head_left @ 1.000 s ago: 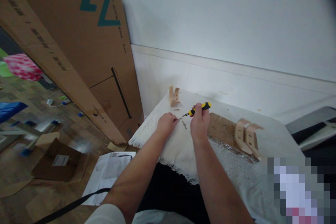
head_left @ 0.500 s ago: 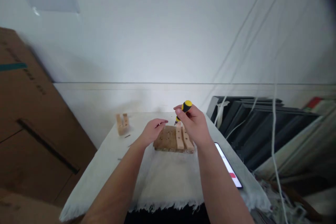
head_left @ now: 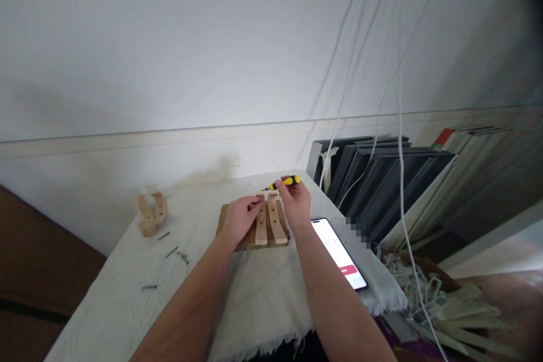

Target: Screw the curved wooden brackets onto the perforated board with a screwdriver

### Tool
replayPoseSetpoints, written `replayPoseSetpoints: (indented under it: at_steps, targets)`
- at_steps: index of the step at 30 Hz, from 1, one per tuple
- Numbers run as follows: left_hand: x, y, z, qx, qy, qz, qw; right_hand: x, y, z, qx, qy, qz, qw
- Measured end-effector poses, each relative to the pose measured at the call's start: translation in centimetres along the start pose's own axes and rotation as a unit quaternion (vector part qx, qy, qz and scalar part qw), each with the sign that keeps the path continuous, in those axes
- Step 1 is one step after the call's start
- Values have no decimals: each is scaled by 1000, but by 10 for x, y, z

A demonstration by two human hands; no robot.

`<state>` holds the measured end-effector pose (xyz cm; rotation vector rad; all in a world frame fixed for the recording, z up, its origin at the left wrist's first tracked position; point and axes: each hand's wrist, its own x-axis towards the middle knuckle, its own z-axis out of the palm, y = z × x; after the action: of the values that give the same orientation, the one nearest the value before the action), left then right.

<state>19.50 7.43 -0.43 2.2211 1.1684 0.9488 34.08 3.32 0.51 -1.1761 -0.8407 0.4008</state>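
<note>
My right hand is closed around a yellow-and-black screwdriver. The tool lies nearly level, its tip pointing left above the far ends of two curved wooden pieces. My left hand has its fingertips pinched together at the far end of the left wooden piece; whatever is between them is too small to make out. Beside it lies the right wooden piece, with dark holes along it. Both pieces rest on a brown board, partly covered by my left hand.
More curved wooden pieces stand at the table's far left. Several screws lie loose on the white cloth. A phone lies right of my right forearm. Dark panels lean beyond the table's right edge, with white cables hanging down.
The view has swung to the right. My left hand has come down to the wooden piece's far end. The screwdriver has tipped from steeply slanted to nearly level.
</note>
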Motion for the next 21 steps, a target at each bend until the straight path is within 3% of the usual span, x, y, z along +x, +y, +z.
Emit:
replayPoseSetpoints:
  at_steps: [7, 21]
  targets:
    - [-6, -8, 0, 64, -23, 8, 998, 0, 9, -1, -39, 7, -34, 999]
    - [-16, 13, 1, 123, -17, -1, 992, -6, 6, 3, -79, -10, -32, 996]
